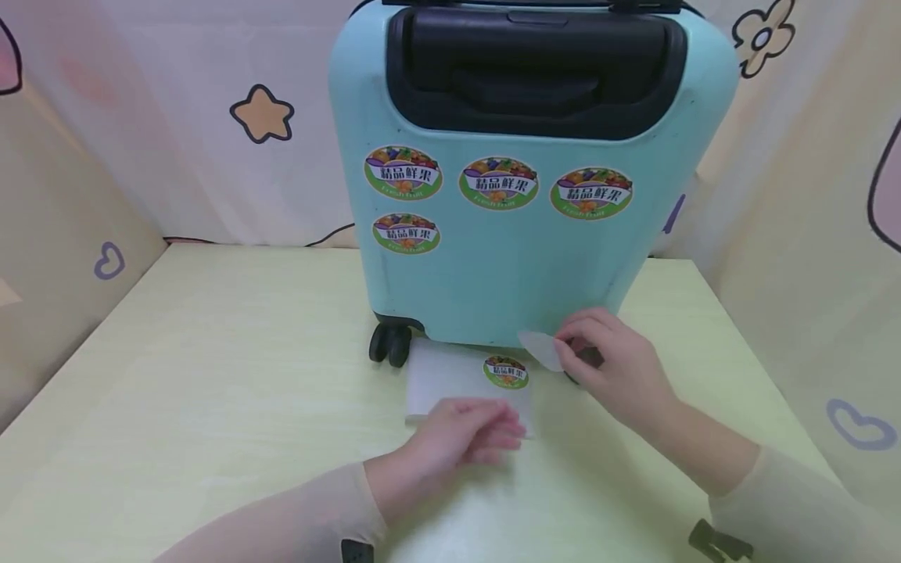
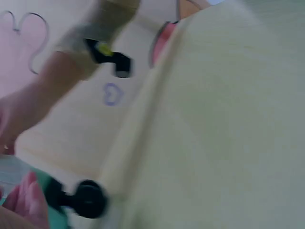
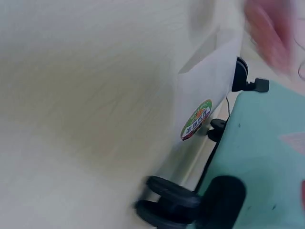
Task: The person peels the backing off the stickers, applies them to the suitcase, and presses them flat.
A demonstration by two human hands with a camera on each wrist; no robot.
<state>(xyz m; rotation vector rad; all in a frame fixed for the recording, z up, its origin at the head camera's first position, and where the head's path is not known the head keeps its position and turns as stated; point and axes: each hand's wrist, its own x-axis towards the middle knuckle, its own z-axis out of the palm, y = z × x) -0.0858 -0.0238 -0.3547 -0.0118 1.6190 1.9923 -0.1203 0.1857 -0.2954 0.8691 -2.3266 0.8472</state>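
A light-blue suitcase (image 1: 493,274) stands upright on the table, with several oval fruit stickers (image 1: 498,184) on its face. Between thumb and fingers my right hand (image 1: 619,363) pinches an oval sticker (image 1: 540,349), its pale side showing, close to the suitcase's lower edge. On the table in front lies a white sticker sheet (image 1: 443,371) bearing one fruit sticker (image 1: 505,372). Over the sheet's near edge hovers my left hand (image 1: 457,434), blurred, fingers loosely extended and holding nothing. In the left wrist view, that hand (image 2: 29,205) shows only at the lower left corner.
A black caster wheel (image 1: 390,342) sits under the suitcase's left corner; another wheel (image 3: 167,202) appears in the right wrist view. Patterned cloth (image 1: 176,141) walls the pale table (image 1: 246,352) at the back and both sides.
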